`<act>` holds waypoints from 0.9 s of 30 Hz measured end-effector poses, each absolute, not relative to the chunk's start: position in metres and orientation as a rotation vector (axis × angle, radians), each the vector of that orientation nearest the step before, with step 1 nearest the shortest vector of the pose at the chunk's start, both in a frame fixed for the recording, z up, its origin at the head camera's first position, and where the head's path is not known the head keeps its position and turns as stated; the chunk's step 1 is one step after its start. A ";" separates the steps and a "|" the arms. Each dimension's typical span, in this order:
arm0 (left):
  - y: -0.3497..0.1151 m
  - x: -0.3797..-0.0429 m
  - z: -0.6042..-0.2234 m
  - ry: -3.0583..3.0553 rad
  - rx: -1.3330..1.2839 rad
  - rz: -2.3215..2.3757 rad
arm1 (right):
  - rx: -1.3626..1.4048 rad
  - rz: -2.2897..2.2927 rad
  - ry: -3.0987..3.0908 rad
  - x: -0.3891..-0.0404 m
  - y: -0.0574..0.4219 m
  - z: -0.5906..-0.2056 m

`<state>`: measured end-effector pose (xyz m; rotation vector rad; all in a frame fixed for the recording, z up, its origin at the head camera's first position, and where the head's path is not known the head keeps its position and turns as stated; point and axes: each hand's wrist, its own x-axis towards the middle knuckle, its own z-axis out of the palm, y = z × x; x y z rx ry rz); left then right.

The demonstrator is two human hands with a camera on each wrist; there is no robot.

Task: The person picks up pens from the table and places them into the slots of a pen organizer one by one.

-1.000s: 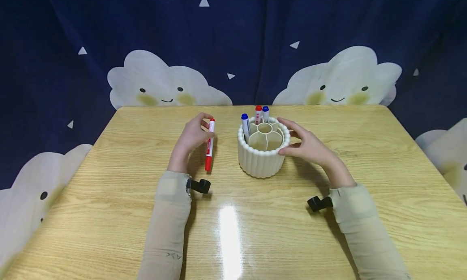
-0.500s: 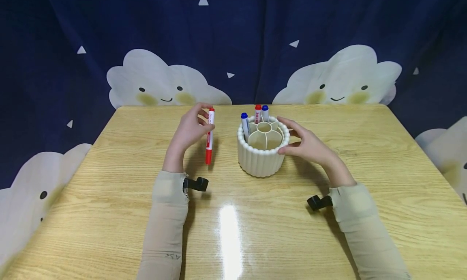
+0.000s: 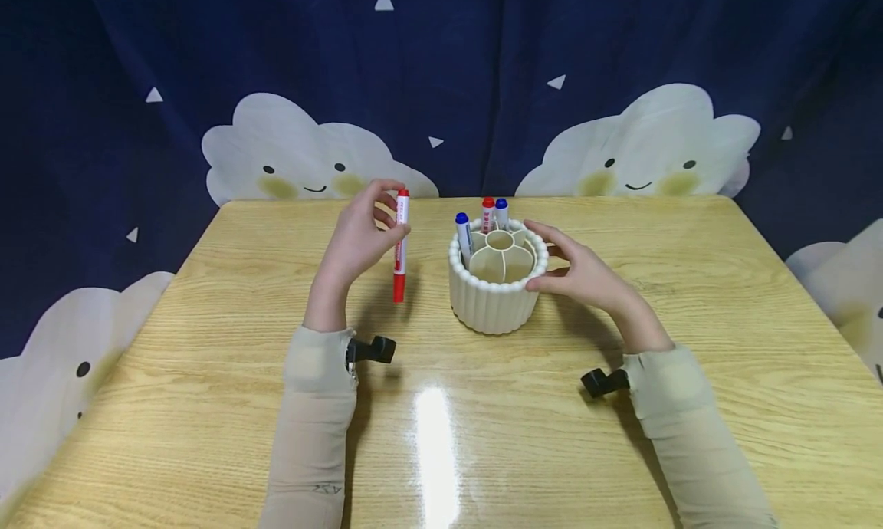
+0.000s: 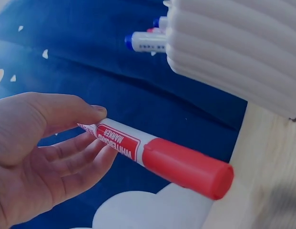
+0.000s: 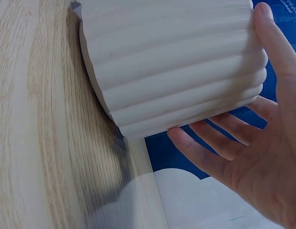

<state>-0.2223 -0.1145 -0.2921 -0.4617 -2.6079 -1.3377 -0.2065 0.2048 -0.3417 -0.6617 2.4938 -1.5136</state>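
My left hand (image 3: 359, 234) pinches a red-and-white whiteboard marker (image 3: 401, 245) between thumb and fingers, its red cap (image 4: 188, 167) pointing down. The marker hangs upright over the table, left of a cream fluted pen holder (image 3: 491, 307). Around the holder's right side curls my right hand (image 3: 582, 272), thumb near the front rim and fingers behind; in the right wrist view the fingertips meet its ribbed wall (image 5: 176, 67). Inside the holder, a blue-topped marker (image 3: 464, 238) leans at the left, with a red-topped marker (image 3: 487, 215) and another blue-topped marker (image 3: 502, 213) at the back.
The wooden table (image 3: 207, 406) runs to a dark blue curtain (image 3: 441, 54) printed with clouds and triangles. Several dividers split the holder around a central ring (image 3: 500, 241). A black wrist camera (image 3: 382, 349) sits on the left sleeve, another camera (image 3: 595, 383) on the right.
My left hand has lifted the red marker off the table, moving up and away from me, and the marker now stands more upright. The right hand and holder have stayed put.
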 end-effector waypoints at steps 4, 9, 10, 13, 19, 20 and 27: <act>-0.110 -0.217 -0.286 -2.568 -0.496 -1.343 | -0.660 -1.515 2.497 -0.206 0.205 -0.341; -0.103 -0.211 -0.280 -2.505 -0.540 -1.341 | -0.662 -1.521 2.487 -0.206 0.206 -0.342; -0.102 -0.210 -0.280 -2.485 -0.553 -1.338 | -0.663 -1.523 2.483 -0.206 0.206 -0.342; -0.096 -0.208 -0.277 -2.431 -0.599 -1.325 | -0.664 -1.531 2.478 -0.206 0.205 -0.342; -0.085 -0.206 -0.274 -2.337 -0.688 -1.363 | -0.660 -1.528 2.486 -0.206 0.205 -0.342; -0.084 -0.206 -0.273 -2.323 -0.693 -1.376 | -0.660 -1.529 2.483 -0.206 0.205 -0.343; -0.077 -0.201 -0.261 -2.178 -0.694 -1.455 | -0.670 -1.540 2.469 -0.207 0.204 -0.343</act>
